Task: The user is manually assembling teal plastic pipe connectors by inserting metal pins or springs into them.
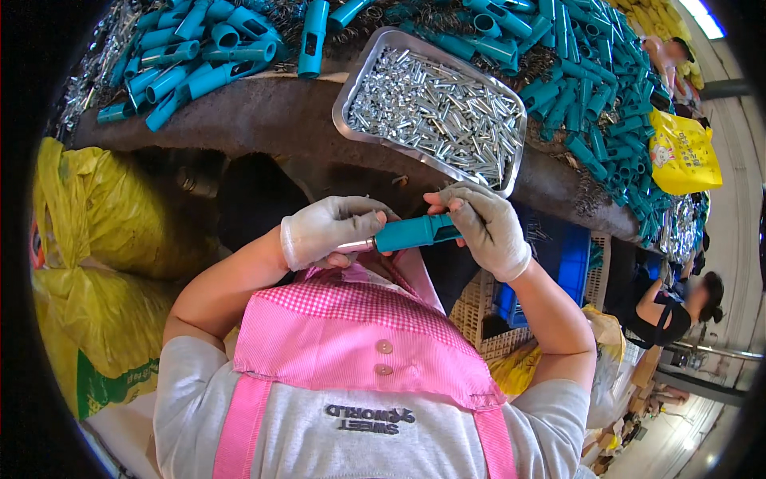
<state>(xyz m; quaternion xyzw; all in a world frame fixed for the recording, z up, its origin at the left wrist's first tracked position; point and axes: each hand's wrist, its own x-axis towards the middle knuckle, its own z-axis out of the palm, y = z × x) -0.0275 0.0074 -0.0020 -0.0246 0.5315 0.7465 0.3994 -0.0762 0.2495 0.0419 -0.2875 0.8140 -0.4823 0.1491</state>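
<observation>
Both gloved hands meet over the lap: left hand [327, 231] pinches a metal pin [355, 245] at the end of a teal tube [415, 232], right hand [487, 227] curls closed round the tube's other end. Tube lies level between them, just below the tray [351, 80] of metal pins on the table [263, 120]. Loose teal tubes [199, 48] heaped beyond the tray.

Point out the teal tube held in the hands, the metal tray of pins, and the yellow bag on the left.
teal tube [411, 232], head view, middle of its barrel between the hands.
metal tray [357, 73], head view, its left rim.
yellow bag [104, 239], head view, its crumpled side.
</observation>
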